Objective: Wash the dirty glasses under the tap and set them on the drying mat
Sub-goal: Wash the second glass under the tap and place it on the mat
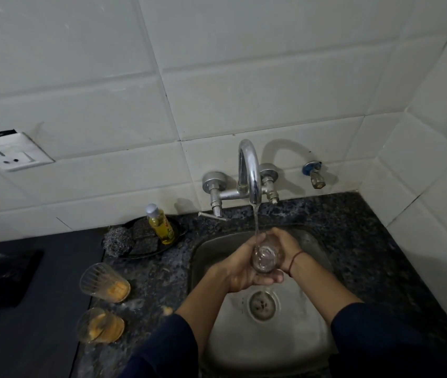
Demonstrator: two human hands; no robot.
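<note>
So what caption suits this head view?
Both hands rinse a glass under the running tap; two dirty glasses wait.

Clear glass (265,257) under running tap (249,175); two orange-stained glasses (104,282) on counter.

Both forearms reach forward, left hand (240,268) cupped underneath, right hand (285,245) wrapped opposite, grip closed together
</note>
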